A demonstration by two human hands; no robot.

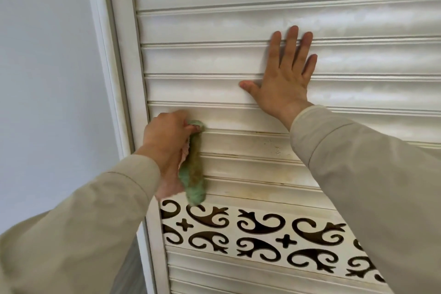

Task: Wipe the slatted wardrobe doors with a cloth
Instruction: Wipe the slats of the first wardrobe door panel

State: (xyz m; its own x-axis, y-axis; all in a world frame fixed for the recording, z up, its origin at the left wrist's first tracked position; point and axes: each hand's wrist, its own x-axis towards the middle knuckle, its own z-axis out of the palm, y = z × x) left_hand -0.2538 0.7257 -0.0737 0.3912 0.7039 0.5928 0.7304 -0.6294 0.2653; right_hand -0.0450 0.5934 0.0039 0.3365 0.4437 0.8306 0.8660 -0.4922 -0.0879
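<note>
White slatted wardrobe door (238, 59), horizontal slats, yellowish grime on lower slats, scroll-cutout panel (250, 231) beneath, green cloth (194, 174), soiled brown, bunched in left hand (167, 141) grip against slats near left frame, right hand (284, 76) flat, fingers spread, on door.

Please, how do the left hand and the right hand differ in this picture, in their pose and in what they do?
The left hand has curled fingers and grips the green cloth; the right hand holds nothing, its fingers straight and spread. The left hand is low on the wardrobe door, near its left frame and just above the cut-out panel; the right hand lies higher, flat on the slats. Both come out of beige sleeves.
</note>
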